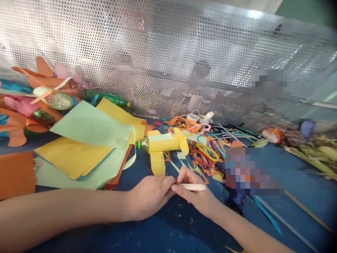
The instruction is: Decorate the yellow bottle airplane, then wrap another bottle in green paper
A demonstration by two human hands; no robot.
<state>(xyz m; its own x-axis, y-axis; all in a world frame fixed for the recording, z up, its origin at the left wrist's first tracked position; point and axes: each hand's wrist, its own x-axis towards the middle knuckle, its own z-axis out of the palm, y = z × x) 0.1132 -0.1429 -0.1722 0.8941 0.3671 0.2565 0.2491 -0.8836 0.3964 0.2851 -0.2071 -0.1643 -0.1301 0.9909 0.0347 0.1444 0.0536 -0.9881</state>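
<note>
My left hand [150,196] and my right hand [202,202] meet just in front of a yellow paper-wrapped bottle [168,144]. A slim white pen [194,187] lies in my right hand, pinched between thumb and fingers. Curled fingers of my left hand touch the pen's far end; whatever they grip there is hidden. The bottle rests on its side with its green cap [139,144] to the left. Yellow paper wings and tail pieces stick out from it, and a pale green strip covers its top.
Left of the bottle lie stacked green, yellow and orange paper sheets [92,126]. Behind them are decorated bottles [59,100]. Coloured scraps and scissors [205,154] cover the blue table [168,235] further back. Corn husks [310,161] lie at right, before a perforated metal screen [163,45].
</note>
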